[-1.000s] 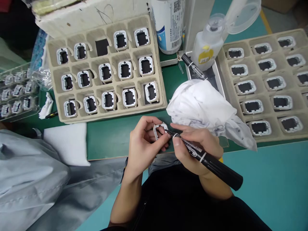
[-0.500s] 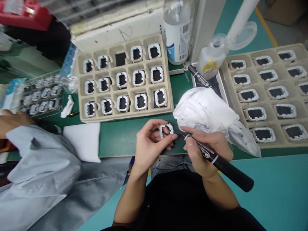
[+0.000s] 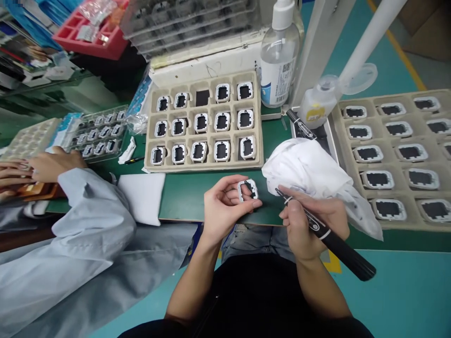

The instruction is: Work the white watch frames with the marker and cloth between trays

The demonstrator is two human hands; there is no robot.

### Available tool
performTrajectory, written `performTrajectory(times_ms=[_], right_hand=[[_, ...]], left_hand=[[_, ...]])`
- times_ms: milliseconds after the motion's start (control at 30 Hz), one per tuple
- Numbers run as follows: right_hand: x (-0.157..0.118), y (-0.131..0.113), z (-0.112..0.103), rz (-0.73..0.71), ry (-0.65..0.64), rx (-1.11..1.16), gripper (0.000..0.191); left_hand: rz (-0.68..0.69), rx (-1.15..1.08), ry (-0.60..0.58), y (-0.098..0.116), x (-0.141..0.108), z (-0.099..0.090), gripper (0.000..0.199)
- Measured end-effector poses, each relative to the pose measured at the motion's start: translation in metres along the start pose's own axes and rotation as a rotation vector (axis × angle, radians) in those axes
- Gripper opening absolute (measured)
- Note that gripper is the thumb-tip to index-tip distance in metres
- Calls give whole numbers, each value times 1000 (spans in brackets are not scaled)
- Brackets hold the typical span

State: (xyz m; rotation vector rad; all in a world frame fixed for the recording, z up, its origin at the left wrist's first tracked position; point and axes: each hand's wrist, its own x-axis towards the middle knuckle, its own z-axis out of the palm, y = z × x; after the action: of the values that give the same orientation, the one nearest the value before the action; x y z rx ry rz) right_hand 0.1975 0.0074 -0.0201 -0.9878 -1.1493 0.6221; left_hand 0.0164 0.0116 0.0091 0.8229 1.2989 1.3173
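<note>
My left hand [image 3: 227,209] pinches a small silver watch-case frame [image 3: 247,190], rounded square with an open middle, just above the table's front edge. In my right hand [image 3: 313,225] is a black marker pen [image 3: 338,249], uncapped, its thin tip pointing up and left. The tip is apart from the frame, a short way to its right. A crumpled white cloth [image 3: 303,164] lies right behind the pen tip. Beyond my left hand, a moulded pulp tray [image 3: 165,166] holds similar frames, with one pocket having no frame.
A second pulp tray [image 3: 378,162] of frames lies at right. A pump bottle [image 3: 278,70], a flip-top bottle [image 3: 319,103] and another marker [image 3: 299,123] stand or lie behind the cloth. At left are a white pad [image 3: 141,197] and a co-worker's sleeve [image 3: 95,211].
The camera view has swung left and up, showing more of the co-worker's hands. The frame in my left hand has turned slightly, and the pen tip is a little farther from it.
</note>
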Motion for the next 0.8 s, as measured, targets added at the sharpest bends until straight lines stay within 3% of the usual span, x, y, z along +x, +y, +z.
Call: performTrajectory(times_ms=[400, 800], right_hand=[[1, -1, 4, -8, 62, 17, 24], [0, 3, 3, -42, 53, 20, 19]], left_hand=[[74, 2, 32, -5, -2, 0, 71], [56, -38, 23, -2, -4, 1, 65]])
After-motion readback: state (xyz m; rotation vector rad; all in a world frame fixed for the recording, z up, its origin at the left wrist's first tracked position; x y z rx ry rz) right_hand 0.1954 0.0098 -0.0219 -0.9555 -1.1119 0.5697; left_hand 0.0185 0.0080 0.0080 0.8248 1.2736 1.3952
